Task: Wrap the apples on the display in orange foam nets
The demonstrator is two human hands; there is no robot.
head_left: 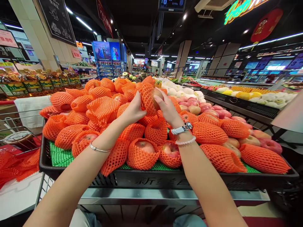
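Above the heap, both hands hold an apple (156,98) partly covered by an orange foam net (147,97). My left hand (135,109) grips the net side, its far fingers hidden behind the net. My right hand (168,108) holds the bare side of the apple, with the thumb across its front. Below and around them lie many apples in orange nets, among them one netted apple (145,146) with its top showing and another (170,148) beside it. A silver bangle circles the left wrist; a watch (181,128) and a beaded bracelet are on the right.
A black crate (151,178) with green mesh lining (62,156) carries the fruit. Unwrapped red apples (213,113) lie at the right. Left stand oil bottles (30,83) and a wire cart (17,126) with orange netting. A black rack (239,102) of yellow fruit runs along the right.
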